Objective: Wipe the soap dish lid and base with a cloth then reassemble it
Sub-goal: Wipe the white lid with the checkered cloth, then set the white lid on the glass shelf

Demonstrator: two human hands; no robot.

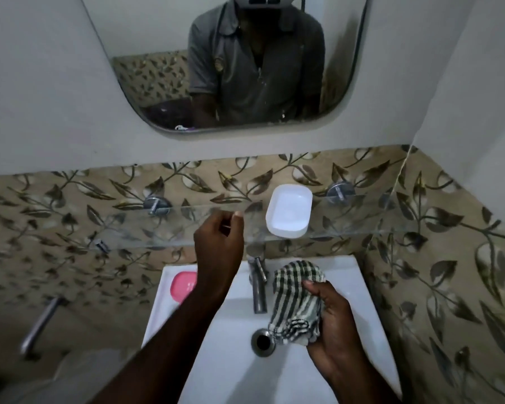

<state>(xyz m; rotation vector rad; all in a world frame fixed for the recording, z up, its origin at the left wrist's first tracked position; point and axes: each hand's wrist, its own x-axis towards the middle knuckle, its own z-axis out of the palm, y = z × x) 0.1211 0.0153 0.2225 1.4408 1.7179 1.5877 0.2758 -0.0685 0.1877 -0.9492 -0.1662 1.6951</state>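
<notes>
A white soap dish part lies hollow side up on the glass shelf above the sink. A pink soap dish part rests on the sink's back left ledge, partly hidden behind my left forearm. My left hand hovers at the shelf's front edge, left of the white part, fingers loosely curled and holding nothing. My right hand grips a bunched green-and-white striped cloth over the basin, right of the tap.
A steel tap stands at the back of the white sink, with the drain below it. A mirror hangs above on the wall. A metal handle sticks out at the left. Leaf-patterned tiles surround the sink.
</notes>
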